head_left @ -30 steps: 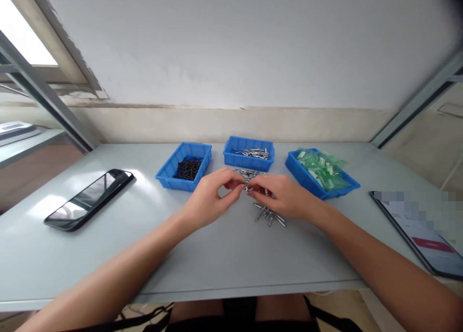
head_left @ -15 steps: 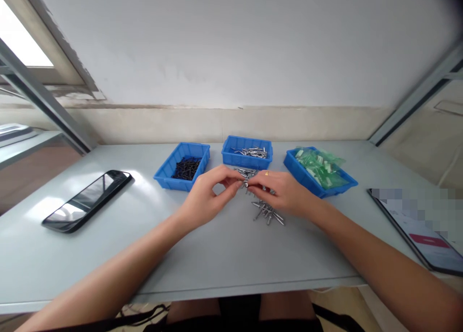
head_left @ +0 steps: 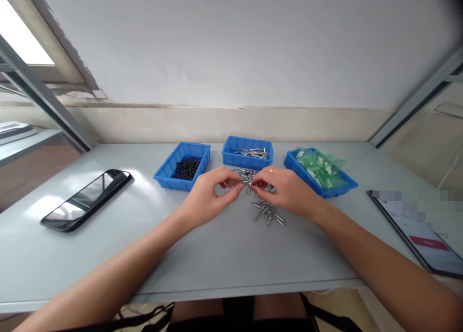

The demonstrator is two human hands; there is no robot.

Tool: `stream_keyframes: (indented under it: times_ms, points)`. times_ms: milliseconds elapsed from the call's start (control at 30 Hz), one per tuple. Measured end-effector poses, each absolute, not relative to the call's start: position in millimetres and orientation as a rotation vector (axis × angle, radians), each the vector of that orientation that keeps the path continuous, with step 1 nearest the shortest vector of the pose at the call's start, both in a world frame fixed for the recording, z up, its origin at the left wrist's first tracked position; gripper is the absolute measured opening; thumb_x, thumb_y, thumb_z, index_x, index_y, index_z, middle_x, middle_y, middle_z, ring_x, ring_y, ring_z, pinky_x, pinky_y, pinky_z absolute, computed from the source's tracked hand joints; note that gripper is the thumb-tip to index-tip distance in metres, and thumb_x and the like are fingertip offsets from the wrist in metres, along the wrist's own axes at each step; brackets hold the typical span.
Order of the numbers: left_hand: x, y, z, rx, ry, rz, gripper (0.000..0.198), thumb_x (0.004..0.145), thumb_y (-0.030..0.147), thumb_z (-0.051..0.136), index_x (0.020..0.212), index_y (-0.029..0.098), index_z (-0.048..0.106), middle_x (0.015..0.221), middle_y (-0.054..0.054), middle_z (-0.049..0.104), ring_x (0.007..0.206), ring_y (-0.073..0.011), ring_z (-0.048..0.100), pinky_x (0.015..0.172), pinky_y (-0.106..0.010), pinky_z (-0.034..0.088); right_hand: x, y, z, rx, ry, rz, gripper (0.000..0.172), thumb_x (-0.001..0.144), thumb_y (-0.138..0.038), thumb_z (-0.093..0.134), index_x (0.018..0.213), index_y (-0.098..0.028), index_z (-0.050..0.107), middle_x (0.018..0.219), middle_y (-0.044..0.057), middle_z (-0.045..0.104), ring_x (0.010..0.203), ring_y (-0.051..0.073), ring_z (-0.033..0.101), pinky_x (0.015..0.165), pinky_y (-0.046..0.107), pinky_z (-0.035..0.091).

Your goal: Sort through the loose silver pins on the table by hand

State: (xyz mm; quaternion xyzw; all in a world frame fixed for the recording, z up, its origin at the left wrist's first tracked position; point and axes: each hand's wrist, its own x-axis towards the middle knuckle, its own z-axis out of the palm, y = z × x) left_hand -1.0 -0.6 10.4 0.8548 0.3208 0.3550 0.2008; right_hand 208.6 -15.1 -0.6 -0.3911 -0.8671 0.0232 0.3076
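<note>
My left hand (head_left: 208,197) is closed in a pinch, thumb and fingertips over a heap of slim silver metal pins (head_left: 246,173) that look like rivets or screws. What its fingertips hold is too small to make out. Facing it, my right hand (head_left: 289,189), with a ring on one finger, pinches a small shiny silver metal pin (head_left: 250,183). The two sets of fingertips are slightly apart. A second loose pile of silver pins (head_left: 268,212) lies on the grey table (head_left: 224,259) below my right hand, and part of the first heap is hidden behind the fingers.
Behind the hands stands a blue bin (head_left: 247,159) of silver pins. To its left, another blue bin (head_left: 167,182) holds black screws; to its right, a third (head_left: 307,183) holds green plastic bags. A dark phone (head_left: 87,201) lies left, a lit tablet (head_left: 405,230) right.
My fingertips have parted a little, the right hand shifting slightly to the right. The bins and the lower pile stay in place.
</note>
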Motion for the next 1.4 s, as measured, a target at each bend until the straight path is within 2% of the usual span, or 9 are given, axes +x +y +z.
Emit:
stream_keyframes:
  times_ms: [433,533,700,800,867,933,1100,1200,1400]
  points:
    - [-1,3,9,2.269,0.967,1.049,0.014,0.086,0.027,0.051,0.085,0.016,0.06,0.078,-0.002,0.065,0.072,-0.0128,0.059,0.065,-0.023,0.048,210,-22,10,-0.877,-2.276,0.409,0.008,0.085,-0.024,0.052,0.091,-0.021,0.057,0.089,0.002,0.062,0.071,0.012,0.056,0.065,0.025,0.046]
    - [0,2,8,2.247,0.96,1.012,0.015,0.087,0.028,0.05,0.086,0.016,0.06,0.079,-0.002,0.065,0.073,-0.0136,0.059,0.066,-0.024,0.048,210,-22,13,-0.879,-2.265,0.488,0.005,0.083,-0.024,0.054,0.083,-0.02,0.057,0.084,0.002,0.061,0.069,0.012,0.055,0.065,0.026,0.047]
    - [0,3,6,2.253,1.008,0.959,0.017,0.087,0.03,0.049,0.094,0.017,0.059,0.074,0.0,0.062,0.068,-0.0122,0.057,0.064,-0.024,0.047,214,-13,12,-1.068,-2.088,0.509,0.017,0.085,-0.03,0.051,0.074,-0.019,0.057,0.072,0.0,0.06,0.065,0.012,0.056,0.06,0.024,0.046]
    - [0,4,5,2.289,1.018,0.884,0.017,0.087,0.028,0.049,0.095,0.017,0.058,0.071,0.001,0.059,0.063,-0.0115,0.055,0.062,-0.024,0.046,217,-4,5,-1.242,-1.891,0.416,0.023,0.084,-0.034,0.052,0.101,-0.02,0.059,0.096,0.005,0.064,0.076,0.015,0.06,0.062,0.027,0.049]
    - [1,3,4,2.318,1.007,0.82,0.016,0.086,0.026,0.049,0.095,0.017,0.059,0.07,0.0,0.06,0.063,-0.0119,0.055,0.062,-0.024,0.046,219,1,1,-1.31,-1.862,0.404,0.048,0.081,-0.036,0.056,0.126,-0.023,0.045,0.117,0.009,0.058,0.08,0.016,0.062,0.065,0.03,0.051]
    - [1,2,4,2.339,1.006,0.768,0.016,0.085,0.024,0.049,0.095,0.017,0.059,0.071,0.0,0.061,0.064,-0.0126,0.056,0.063,-0.024,0.046,220,3,-2,-1.356,-1.891,0.383,0.055,0.08,-0.034,0.057,0.132,-0.024,0.039,0.116,0.009,0.058,0.078,0.016,0.063,0.067,0.031,0.051]
    - [1,2,1,2.381,1.033,0.696,0.017,0.084,0.023,0.049,0.095,0.019,0.061,0.075,-0.001,0.063,0.068,-0.014,0.057,0.064,-0.026,0.046,222,2,-3,-1.458,-2.079,0.25,0.017,0.083,-0.027,0.052,0.094,-0.02,0.062,0.082,0.003,0.066,0.071,0.016,0.061,0.063,0.028,0.046]
    - [-1,3,-1,2.423,1.026,0.646,0.017,0.084,0.023,0.049,0.096,0.019,0.061,0.078,-0.002,0.063,0.07,-0.0147,0.058,0.064,-0.026,0.046,224,2,-5,-1.504,-2.211,0.184,0.013,0.083,-0.026,0.052,0.087,-0.021,0.063,0.08,0.002,0.065,0.07,0.016,0.059,0.062,0.028,0.043]
    - [-1,3,-3,2.503,1.016,0.547,0.017,0.084,0.022,0.047,0.095,0.02,0.06,0.082,-0.002,0.063,0.073,-0.015,0.058,0.065,-0.025,0.046,228,2,-10,-1.573,-2.391,0.22,0.02,0.086,-0.029,0.048,0.097,-0.022,0.064,0.091,0.005,0.061,0.082,0.018,0.058,0.071,0.029,0.042]
